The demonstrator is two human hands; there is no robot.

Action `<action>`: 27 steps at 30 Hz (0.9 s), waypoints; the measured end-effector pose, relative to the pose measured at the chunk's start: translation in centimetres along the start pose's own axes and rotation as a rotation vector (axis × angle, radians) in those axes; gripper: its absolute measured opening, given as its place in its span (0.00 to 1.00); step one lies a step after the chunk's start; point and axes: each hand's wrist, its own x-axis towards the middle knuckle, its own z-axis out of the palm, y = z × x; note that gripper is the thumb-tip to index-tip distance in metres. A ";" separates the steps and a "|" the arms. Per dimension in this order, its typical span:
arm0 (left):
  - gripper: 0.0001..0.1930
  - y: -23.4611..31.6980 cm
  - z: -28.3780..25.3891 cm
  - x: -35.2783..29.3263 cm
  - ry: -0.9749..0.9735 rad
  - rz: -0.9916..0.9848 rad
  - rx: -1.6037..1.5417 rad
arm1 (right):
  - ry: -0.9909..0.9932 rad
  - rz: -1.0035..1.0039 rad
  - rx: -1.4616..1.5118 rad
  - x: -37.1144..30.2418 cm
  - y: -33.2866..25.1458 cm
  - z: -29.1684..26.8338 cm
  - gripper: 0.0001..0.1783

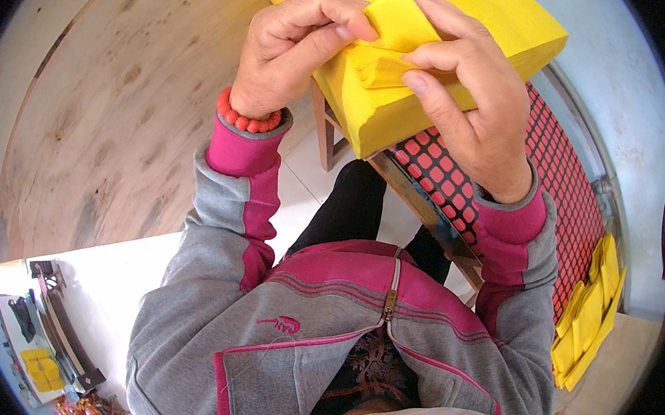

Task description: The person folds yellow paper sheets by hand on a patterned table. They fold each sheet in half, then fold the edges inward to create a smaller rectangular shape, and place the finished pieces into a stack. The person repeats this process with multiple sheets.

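Left hand (293, 54) pinches the left edge of a folded yellow sheet (401, 21). Right hand (479, 94) curls at its right edge; grip cannot be determined. Sheet is positioned over a yellow block-shaped bundle (385, 122).

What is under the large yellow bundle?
Below the large yellow bundle, a wooden leg and a red-and-black patterned surface are partly visible; whatever directly supports it is covered.

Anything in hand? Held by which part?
A folded yellow cloth-like piece: the left hand pinches its left edge; the right hand holds its right side.
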 end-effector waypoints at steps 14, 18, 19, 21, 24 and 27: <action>0.04 -0.2 -0.6 0.4 -0.053 0.010 -0.068 | -0.030 0.011 -0.057 -0.2 -0.5 0.1 0.07; 0.03 -0.2 -0.7 0.5 -0.052 0.023 -0.025 | -0.027 0.011 -0.055 -0.2 -0.4 0.1 0.07; 0.03 -0.2 -0.7 0.5 -0.052 0.017 -0.017 | -0.023 0.011 -0.054 -0.2 -0.4 0.1 0.07; 0.02 -0.2 -0.7 0.5 -0.047 0.007 -0.016 | -0.014 0.011 -0.051 -0.1 -0.5 0.2 0.07; 0.02 -0.1 -0.5 0.5 -0.029 -0.004 -0.035 | 0.099 0.064 0.037 -0.1 -0.6 0.2 0.15; 0.02 -0.1 -0.4 0.5 -0.019 -0.007 -0.064 | 0.123 0.049 -0.040 -0.1 -0.7 0.1 0.19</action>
